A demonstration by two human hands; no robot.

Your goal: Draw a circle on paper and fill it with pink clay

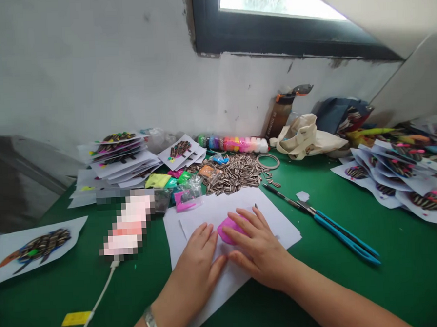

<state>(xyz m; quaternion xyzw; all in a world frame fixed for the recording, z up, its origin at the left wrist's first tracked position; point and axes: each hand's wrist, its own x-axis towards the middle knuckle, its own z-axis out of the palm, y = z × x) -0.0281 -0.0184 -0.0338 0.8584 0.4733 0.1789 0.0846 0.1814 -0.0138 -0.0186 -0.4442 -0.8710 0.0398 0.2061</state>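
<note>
A flattened patch of pink modelling clay lies on white paper in front of me. Across its right part rest the spread fingers of my right hand, hiding some of it. My left hand lies on the paper with fingers stretched out, fingertips at the clay's left edge. Neither hand grips anything. Behind the paper are bags of coloured clay and a heap of striped sunflower seeds. To the right lie blue tweezers and a dark pen.
Stacks of seed-decorated paper stand at left and right. A blurred-out pink device with a white cable lies left. Along the wall are clay tubs, a brown bottle and a cream cloth bag.
</note>
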